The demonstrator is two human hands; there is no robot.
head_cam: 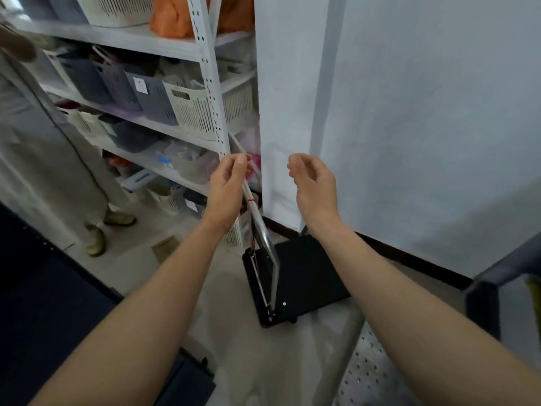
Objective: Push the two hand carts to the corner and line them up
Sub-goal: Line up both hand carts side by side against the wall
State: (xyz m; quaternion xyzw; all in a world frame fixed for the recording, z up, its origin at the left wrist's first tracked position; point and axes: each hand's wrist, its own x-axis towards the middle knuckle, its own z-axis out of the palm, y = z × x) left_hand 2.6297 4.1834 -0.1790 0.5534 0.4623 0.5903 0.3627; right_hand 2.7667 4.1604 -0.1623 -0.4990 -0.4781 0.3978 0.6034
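Observation:
A black platform hand cart (310,273) stands on the floor close to the white wall corner. Its silver handle (265,230) rises up toward me. My left hand (227,189) grips the top of that handle, fingers curled round the bar. My right hand (313,186) hovers to the right of the handle with loosely curled fingers, holding nothing. A grey perforated metal deck (369,364), apparently the second cart, lies at the bottom right, partly hidden by my right forearm.
A white shelf rack (210,83) full of baskets stands left of the corner. Another person (44,156) stands at the left, shoes (96,241) on the floor. A dark blue frame (497,288) is at the right edge, a dark bulky object (44,288) at the lower left.

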